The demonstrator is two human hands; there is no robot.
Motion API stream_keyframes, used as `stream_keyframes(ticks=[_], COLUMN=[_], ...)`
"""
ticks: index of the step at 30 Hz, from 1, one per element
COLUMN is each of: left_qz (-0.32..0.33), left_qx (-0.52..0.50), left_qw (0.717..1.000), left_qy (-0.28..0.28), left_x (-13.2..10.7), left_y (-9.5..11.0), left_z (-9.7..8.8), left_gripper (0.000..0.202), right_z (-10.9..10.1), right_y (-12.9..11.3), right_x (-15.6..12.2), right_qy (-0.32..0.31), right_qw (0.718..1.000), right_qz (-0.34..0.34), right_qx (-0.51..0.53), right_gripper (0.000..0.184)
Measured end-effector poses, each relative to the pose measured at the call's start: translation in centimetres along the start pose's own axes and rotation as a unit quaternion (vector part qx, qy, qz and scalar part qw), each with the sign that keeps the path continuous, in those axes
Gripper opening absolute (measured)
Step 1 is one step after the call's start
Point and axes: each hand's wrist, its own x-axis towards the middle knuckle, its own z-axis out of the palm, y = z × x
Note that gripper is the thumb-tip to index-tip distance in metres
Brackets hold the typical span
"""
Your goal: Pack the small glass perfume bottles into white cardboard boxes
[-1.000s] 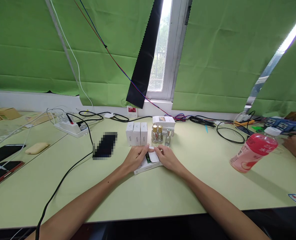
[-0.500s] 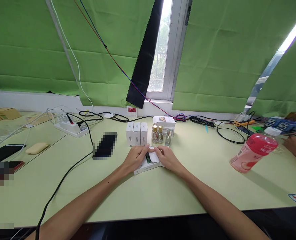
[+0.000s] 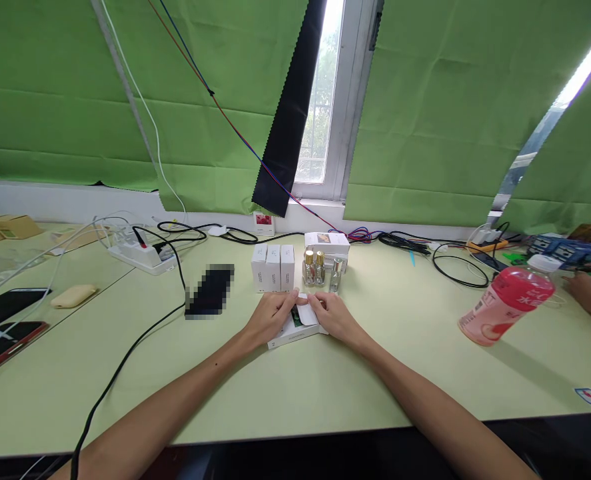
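A small white box (image 3: 295, 331) with a green print lies flat on the pale green table (image 3: 285, 387). My left hand (image 3: 270, 317) rests on its left part, fingers curled onto it. My right hand (image 3: 336, 315) grips its right end, fingertips pinching the white flap (image 3: 306, 312). Just behind stand three upright white cartons (image 3: 273, 267), two gold-capped glass bottles (image 3: 314, 268) and one clear bottle (image 3: 335, 276). Another white box (image 3: 327, 243) sits behind them.
A pink drink bottle (image 3: 505, 303) lies tilted at right. Another person's hand (image 3: 588, 292) is at the far right edge. A power strip (image 3: 140, 255) with black cables (image 3: 140, 333) sits at left, with phones (image 3: 5, 323) and a yellow case (image 3: 74, 295).
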Motion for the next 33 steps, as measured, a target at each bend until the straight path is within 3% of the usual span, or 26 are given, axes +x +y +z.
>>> stream_keyframes(ticks=[33], left_qz=[0.002], left_qx=[-0.003], left_qw=[1.000], left_qy=[-0.009], left_x=[-0.1], left_y=[0.2], left_z=[-0.1], left_gripper=[0.053], right_z=[0.2], right_y=[0.9], right_x=[0.4], right_qy=[-0.051], right_qw=[0.992], right_qz=[0.055], right_qx=[0.097], right_gripper=[0.048])
